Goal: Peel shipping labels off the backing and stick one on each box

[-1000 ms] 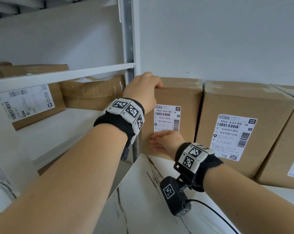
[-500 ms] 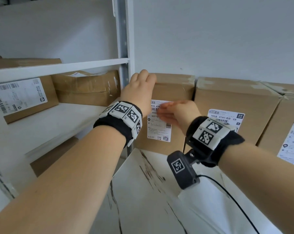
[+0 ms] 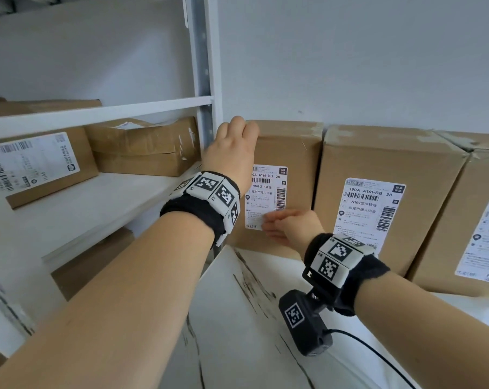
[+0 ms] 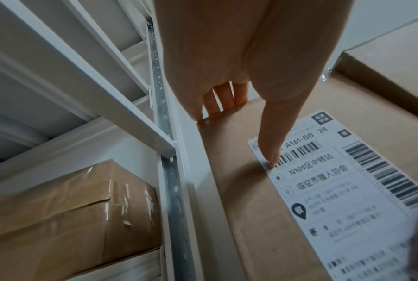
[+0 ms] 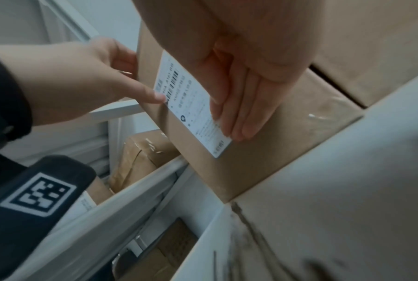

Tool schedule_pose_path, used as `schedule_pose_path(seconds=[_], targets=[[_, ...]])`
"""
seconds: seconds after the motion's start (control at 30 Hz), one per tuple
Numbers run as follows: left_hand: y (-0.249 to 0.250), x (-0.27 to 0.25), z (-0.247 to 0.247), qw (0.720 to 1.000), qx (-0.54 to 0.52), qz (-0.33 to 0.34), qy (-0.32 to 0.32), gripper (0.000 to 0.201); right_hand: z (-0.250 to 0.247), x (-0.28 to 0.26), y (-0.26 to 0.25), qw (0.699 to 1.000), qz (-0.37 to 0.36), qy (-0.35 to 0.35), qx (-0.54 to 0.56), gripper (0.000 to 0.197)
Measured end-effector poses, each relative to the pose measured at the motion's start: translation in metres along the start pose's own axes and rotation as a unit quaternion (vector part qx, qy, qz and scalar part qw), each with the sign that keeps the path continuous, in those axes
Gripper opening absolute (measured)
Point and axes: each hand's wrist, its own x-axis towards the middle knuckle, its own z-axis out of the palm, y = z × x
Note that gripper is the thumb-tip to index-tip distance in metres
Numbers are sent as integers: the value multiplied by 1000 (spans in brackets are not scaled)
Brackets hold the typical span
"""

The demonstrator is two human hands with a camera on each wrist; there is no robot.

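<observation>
A brown cardboard box (image 3: 291, 147) stands leftmost in a row on the white table, with a white shipping label (image 3: 268, 189) on its front. My left hand (image 3: 232, 144) grips the box's top left corner: its fingers (image 4: 217, 106) curl over the top edge and the thumb (image 4: 270, 150) presses the label (image 4: 347, 190) near its top left. My right hand (image 3: 279, 226) lies flat on the label's lower part, its straight fingers (image 5: 239, 114) pressing the label (image 5: 179, 91) against the box (image 5: 263, 161).
Two more labelled boxes (image 3: 383, 161) (image 3: 487, 175) stand to the right, against the wall. A white metal shelf post (image 3: 204, 66) rises just left of the held box. The shelf holds a taped box (image 3: 142, 147) and a labelled box (image 3: 41, 167). The marbled table (image 3: 251, 318) lies below.
My right hand slid from the label's bottom edge up across its top, then back down to its lower part. The left hand stayed on the box's corner.
</observation>
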Motion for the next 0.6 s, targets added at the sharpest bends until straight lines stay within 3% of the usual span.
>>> schedule_pose_path(seconds=[0.13, 0.3, 0.4, 0.6], targets=[[3, -4, -1, 1000, 11, -3, -11, 51, -2, 0, 3, 998, 55, -5, -3, 27], [5, -11, -10, 997, 32, 2, -68, 70, -13, -14, -9, 988, 99, -34, -111, 22], [9, -9, -19, 994, 34, -8, -107, 75, -22, -31, -19, 989, 61, -36, -133, 16], [42, -5, -40, 994, 57, -10, -92, 46, -60, -67, -45, 981, -30, -19, -191, 20]])
